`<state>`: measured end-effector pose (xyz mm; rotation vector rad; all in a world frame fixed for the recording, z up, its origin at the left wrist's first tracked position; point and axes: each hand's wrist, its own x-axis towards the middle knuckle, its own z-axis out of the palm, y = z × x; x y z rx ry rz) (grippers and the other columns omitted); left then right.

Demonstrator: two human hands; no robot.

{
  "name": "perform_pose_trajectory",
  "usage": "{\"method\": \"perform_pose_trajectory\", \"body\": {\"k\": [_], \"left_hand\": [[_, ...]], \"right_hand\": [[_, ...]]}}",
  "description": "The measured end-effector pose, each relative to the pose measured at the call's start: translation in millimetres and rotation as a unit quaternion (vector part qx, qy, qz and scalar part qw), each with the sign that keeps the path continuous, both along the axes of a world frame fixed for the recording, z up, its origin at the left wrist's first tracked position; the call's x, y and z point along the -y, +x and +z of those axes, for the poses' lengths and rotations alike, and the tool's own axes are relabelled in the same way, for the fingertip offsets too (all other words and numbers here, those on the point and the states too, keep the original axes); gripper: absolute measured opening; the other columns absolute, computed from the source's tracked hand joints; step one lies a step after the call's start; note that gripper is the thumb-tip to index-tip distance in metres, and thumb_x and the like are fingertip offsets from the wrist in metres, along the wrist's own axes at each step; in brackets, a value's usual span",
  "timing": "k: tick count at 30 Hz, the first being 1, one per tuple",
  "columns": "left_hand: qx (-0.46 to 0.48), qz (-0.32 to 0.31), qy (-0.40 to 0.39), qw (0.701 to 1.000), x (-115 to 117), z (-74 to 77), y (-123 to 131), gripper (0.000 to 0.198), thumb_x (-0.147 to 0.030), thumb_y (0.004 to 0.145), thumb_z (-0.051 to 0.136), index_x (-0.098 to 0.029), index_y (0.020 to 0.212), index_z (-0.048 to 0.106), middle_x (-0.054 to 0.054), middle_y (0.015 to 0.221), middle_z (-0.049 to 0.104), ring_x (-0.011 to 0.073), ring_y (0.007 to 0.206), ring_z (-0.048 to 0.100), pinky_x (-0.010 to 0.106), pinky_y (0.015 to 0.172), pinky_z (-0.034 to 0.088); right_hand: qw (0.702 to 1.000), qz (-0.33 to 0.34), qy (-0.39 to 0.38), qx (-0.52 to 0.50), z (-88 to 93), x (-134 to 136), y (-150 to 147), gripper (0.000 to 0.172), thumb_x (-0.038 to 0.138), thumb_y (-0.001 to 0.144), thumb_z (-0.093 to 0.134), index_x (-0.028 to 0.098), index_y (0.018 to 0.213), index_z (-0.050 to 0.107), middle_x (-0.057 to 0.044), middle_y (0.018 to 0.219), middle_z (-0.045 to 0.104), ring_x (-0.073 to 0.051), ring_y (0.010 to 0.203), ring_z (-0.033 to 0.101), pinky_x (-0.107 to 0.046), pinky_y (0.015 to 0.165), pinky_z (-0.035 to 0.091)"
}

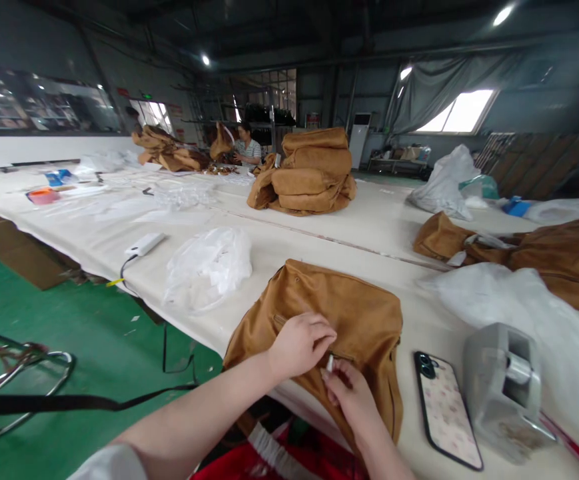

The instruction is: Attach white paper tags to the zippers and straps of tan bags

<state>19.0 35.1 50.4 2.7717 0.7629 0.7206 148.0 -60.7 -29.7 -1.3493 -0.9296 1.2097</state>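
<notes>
Long white counter (pixel 289 240) runs 9 to 3 o'clock, cloth-covered w/ a seam line across it. Room = big dim workshop: green floor (pixel 84 320), ceiling lamps, curtained window (pixel 456 110) at 1, glazed wall at 10.

On the counter:
- stack of folded tan bags (pixel 309 173) at 12
- clear plastic bags (pixel 206 267) at 11, close in
- white power brick (pixel 144 243) w/ cable, further out at 10
- more tan bags (pixel 544 257) at 2, next to white plastic sheeting (pixel 519 307)
- phone (pixel 446 407) at 4, lying flat (back up, patterned case, lenses at the far end)
- grey tape dispenser (pixel 506 387) just beside the phone, toward 3

Another person (pixel 246 148) sits far off at 11-12 by another tan pile. On the floor: cardboard box (pixel 24 257) at 9, metal tube frame (pixel 19 373) at 8.

Tan bag (pixel 329 307) is dead centre at the counter's near edge, lower part drooping over it. Matte suede-like fabric, soft and slumped, zip line across the front, stitched seam down the right side.

Left hand (pixel 299 343) is on the bag, fingers curled shut, pinching fabric at the zip. Right hand (pixel 352 393) sits at 5 of the left, nearly touching it. Thumb + fingers closed on a small white piece (pixel 330 363) held against the bag. Too small to ID.
</notes>
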Motion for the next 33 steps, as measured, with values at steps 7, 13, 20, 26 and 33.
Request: {"method": "perform_pose_trajectory", "body": {"k": [7,13,20,26,33], "left_hand": [[-0.175,-0.064,0.084,0.979,-8,5.3,35,0.017,-0.034,0.078,0.072,-0.017,0.073,0.069,0.004,0.077,0.066,0.0207,0.076,0.064,0.030,0.065,0.050],[-0.252,-0.088,0.141,0.953,-4,-6.4,52,0.010,-0.011,0.082,0.061,-0.008,0.078,0.069,0.014,0.080,0.066,0.0253,0.074,0.064,0.033,0.057,0.050],[-0.289,-0.103,0.147,0.940,-6,-13.9,65,0.012,-0.008,0.081,0.059,-0.007,0.074,0.070,0.015,0.076,0.065,0.0248,0.066,0.065,0.031,0.048,0.048],[-0.267,-0.098,0.146,0.947,-9,-24.2,58,0.011,-0.012,0.082,0.058,-0.007,0.080,0.068,0.013,0.078,0.063,0.0256,0.071,0.064,0.035,0.055,0.051],[-0.207,-0.066,0.092,0.972,-12,-29.9,41,0.013,-0.024,0.086,0.054,-0.016,0.082,0.063,0.007,0.089,0.063,0.0196,0.083,0.061,0.031,0.076,0.050]], "right_hand": [[0.868,-0.048,-0.013,0.494,2.9,18,15,0.019,0.022,0.094,0.042,0.020,0.091,0.061,-0.007,0.080,0.070,-0.022,0.069,0.067,-0.029,0.060,0.040],[0.789,-0.059,-0.016,0.611,2.4,13,16,0.019,0.020,0.098,0.043,0.018,0.091,0.061,-0.008,0.088,0.073,-0.019,0.071,0.069,-0.026,0.059,0.041],[0.767,-0.067,-0.018,0.637,7.4,7,16,0.022,0.019,0.099,0.041,0.018,0.092,0.062,-0.007,0.089,0.072,-0.018,0.069,0.069,-0.026,0.057,0.041],[0.785,-0.072,-0.060,0.613,14.1,0,23,0.020,0.022,0.097,0.044,0.021,0.093,0.064,-0.006,0.088,0.073,-0.018,0.073,0.070,-0.026,0.059,0.042],[0.778,-0.064,-0.116,0.614,13.8,-18,31,0.028,0.031,0.095,0.046,0.015,0.079,0.063,-0.012,0.073,0.071,-0.024,0.066,0.069,-0.029,0.052,0.037]]}}
